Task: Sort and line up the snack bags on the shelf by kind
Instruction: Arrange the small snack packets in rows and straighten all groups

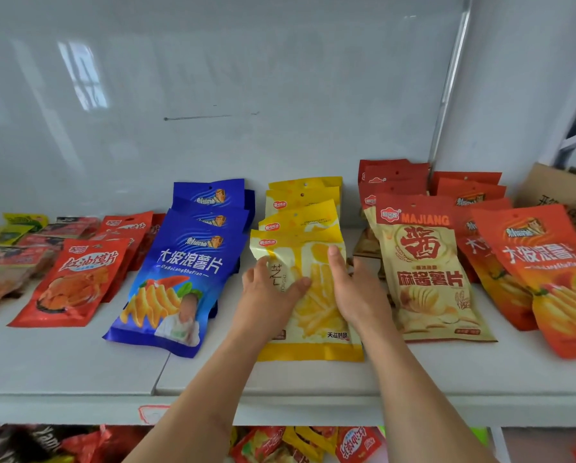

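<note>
Shelf (79, 372), white, wide; bare strip runs along the front edge, widest toward the front left corner. A seam splits the boards left of centre. White back panel (213, 95) behind all rows.

Rows run from the back edge toward the front, each overlapped like shingles:
- Orange bags (560, 282) at the right end: front one reaches closest to the front edge; at least four visible, count uncertain.
- Majiang bags (430, 272), beige with a red top: one full face, several red tops stacked behind, count unclear.
- Blue bags (176, 282): three clear, a fourth edge behind. Gap between the blue and yellow rows.
- Yellow bags (310, 315): four, mid-shelf.
- Red bags (76, 282), left of blue: front one plus about three behind.
- Small dark and green packs (9, 262) at the left end; too blurred to count.

Cardboard box (560, 192) at the back right corner.

Left hand (269, 292) lies on the front yellow bag, fingers relaxed, thumb across its face. Right hand (353, 289) lies flat on the bag's right edge, fingers straight, just beside the Majiang row.
</note>
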`<state>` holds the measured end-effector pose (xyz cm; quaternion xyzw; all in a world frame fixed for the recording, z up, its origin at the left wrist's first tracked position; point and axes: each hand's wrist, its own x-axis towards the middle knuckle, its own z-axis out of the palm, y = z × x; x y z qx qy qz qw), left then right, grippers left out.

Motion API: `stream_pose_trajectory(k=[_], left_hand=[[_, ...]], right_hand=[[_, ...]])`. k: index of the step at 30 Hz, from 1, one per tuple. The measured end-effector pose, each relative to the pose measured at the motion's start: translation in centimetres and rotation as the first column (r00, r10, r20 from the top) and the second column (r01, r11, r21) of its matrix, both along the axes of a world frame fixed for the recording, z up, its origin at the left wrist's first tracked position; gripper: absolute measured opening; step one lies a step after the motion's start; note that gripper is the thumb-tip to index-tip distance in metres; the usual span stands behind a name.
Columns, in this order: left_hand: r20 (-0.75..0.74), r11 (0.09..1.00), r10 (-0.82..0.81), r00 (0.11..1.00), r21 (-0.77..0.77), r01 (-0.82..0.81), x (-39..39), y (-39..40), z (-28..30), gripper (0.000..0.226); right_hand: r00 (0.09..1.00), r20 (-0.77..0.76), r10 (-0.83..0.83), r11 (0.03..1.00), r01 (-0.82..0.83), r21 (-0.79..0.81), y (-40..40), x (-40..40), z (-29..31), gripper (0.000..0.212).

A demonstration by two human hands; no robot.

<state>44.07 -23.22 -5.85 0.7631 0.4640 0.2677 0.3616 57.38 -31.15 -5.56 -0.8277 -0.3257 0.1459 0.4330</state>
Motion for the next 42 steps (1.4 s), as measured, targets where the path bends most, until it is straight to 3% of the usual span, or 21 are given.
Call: stream_pose_trajectory(k=[5,11,16,22,24,29,33,36,42], left_hand=[[0.098,0.994,-0.028,0.995,-0.103,0.038,0.1,0.6,0.5,0.091],[0.151,0.987,0.001,0.988,-0.161,0.024,-0.1,1.9,0.8,0.090],[0.162,0.987,0.030,0.986,-0.158,-0.004,0.4,3.0,0.7,0.098],[0.203,0.953,0.150,0.968,-0.289,-0.087,1.3,3.6,1.7,0.132],[0.176,0.946,0.163,0.971,-0.306,-0.103,1.4,3.7,2.0,0.127],[0.108,0.964,0.202,0.973,-0.197,-0.178,1.7,3.8,0.6,0.092],[0.099,0.967,0.176,0.979,-0.205,-0.152,1.8,4.3,0.5,0.092],[0.097,0.950,0.177,0.979,-0.277,-0.144,1.8,5.2,1.3,0.104],[0.151,0.948,0.229,0.962,-0.259,-0.185,2.4,6.0,1.5,0.078]], right_hand=[[1.000,0.005,-0.024,0.998,0.024,-0.066,0.7,0.3,0.2,0.103],[0.999,0.030,-0.045,0.999,0.045,0.007,1.7,0.6,-0.4,0.073],[0.998,0.023,-0.058,0.998,0.058,0.008,2.5,0.8,-1.1,0.063],[0.995,0.082,-0.060,0.998,0.059,0.018,2.5,0.5,-1.6,0.062],[0.995,0.083,-0.056,0.998,0.055,0.013,2.5,0.5,-1.6,0.060],[0.996,0.056,-0.072,0.997,0.071,0.011,2.4,0.3,-1.3,0.058],[0.989,0.064,-0.135,0.990,0.131,0.060,2.1,-0.2,-1.8,0.061],[0.990,0.061,-0.130,0.991,0.126,0.053,2.2,-0.3,-1.8,0.065],[0.992,0.068,-0.108,0.992,0.112,-0.053,2.5,-0.3,0.1,0.082]])
